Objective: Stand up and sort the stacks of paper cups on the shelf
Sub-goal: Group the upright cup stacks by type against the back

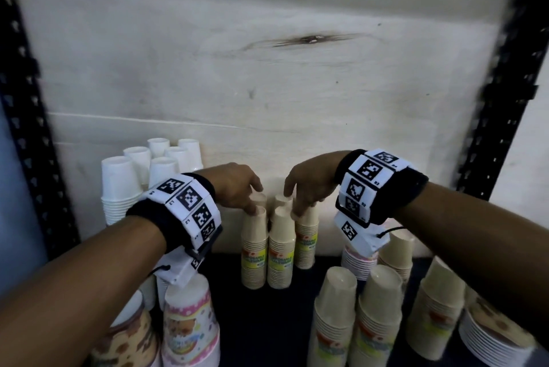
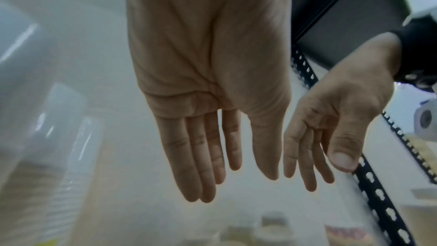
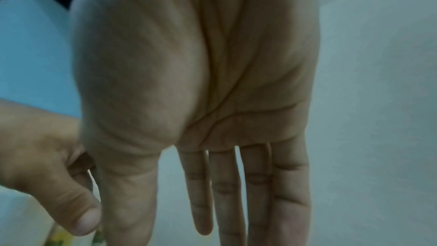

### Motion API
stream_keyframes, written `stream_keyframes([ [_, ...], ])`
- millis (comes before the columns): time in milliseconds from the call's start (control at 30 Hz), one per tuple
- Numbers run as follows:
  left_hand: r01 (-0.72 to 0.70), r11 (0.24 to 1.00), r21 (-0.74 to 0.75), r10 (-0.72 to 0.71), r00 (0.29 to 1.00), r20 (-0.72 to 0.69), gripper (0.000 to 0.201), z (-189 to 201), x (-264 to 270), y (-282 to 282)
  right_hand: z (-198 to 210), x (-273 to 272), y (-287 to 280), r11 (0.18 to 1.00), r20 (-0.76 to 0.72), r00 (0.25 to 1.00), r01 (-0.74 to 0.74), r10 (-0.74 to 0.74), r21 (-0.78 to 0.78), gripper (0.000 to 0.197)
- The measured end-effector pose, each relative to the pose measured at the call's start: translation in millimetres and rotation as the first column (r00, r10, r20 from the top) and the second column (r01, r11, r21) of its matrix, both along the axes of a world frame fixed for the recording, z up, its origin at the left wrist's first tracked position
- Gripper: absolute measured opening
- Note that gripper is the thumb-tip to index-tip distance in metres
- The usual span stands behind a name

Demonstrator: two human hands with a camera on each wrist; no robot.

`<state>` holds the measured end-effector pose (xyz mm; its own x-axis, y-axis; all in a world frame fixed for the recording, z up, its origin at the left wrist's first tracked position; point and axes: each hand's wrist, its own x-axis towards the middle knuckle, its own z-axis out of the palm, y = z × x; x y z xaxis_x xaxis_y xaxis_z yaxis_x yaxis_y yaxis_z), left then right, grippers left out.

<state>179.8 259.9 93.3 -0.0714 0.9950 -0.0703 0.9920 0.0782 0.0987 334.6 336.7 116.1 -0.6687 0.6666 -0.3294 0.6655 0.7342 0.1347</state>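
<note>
Hands over beige cup stacks

Beige paper cup stacks (image 1: 279,250) stand upright mid-shelf against the back wall. Left hand (image 1: 237,185) and right hand (image 1: 309,185) hover at their tops, fingers straight and relaxed, gripping nothing.

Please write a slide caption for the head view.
Both open hands, left and right, reach the beige cup stacks on the shelf.

Beige cup stacks (image 1: 280,247) are showing yellow labels mid-frame; white cup stacks (image 1: 121,188) are sitting left; wristbands (image 1: 190,209) are wearing black-and-white squares.
</note>
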Motion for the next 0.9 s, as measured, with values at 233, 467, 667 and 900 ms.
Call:
stream_keyframes([
  [233, 0.107, 0.984, 0.144, -0.133, 0.973, 0.189, 0.042, 23.7, 31.5, -43.3, 24.3, 89.3, -38.0, 0.986, -0.221, 0.971, 0.061, -0.095, -0.156, 0.044],
  [467, 0.271, 0.962, 0.027, -0.27, 0.936, 0.225, 0.064, -2.7, 85.1, -76.9, -15.7, 154.7, -68.2, 0.97, -0.242, 0.957, 0.104, -0.158, -0.221, 0.063],
  [667, 0.203, 0.978, 0.036, -0.203, 0.915, 0.349, 0.094, -62.8, 113.2, -87.2, -78.7, 179.5, -93.2, 0.965, -0.478, 0.846, 0.15, -0.237, -0.213, 0.078],
  [900, 0.107, 0.994, 0.03, -0.109, 0.884, 0.456, 0.092, -123.2, 121.1, -94.6, -150.3, 185.1, -97.0, 0.911, -0.606, 0.687, 0.225, -0.4, -0.346, 0.072],
])
